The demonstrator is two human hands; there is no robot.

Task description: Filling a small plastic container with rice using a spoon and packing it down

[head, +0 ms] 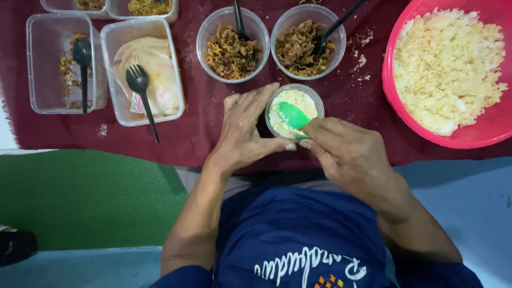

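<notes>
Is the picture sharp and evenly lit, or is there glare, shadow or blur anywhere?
Head view: light is soft and even, with faint glare on the clear lidded tubs; the left hand throws a slight shadow on the maroon cloth; the small rice cup and green spoon look sharp; the frame's edges bow slightly from the wide lens.

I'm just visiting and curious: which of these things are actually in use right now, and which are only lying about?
In use:
- left hand steadying the small round cup of rice
- right hand holding the green spoon in it

Lying about:
- pink basin of rice
- two round tubs of fried noodles
- rectangular boxes with black forks
</notes>
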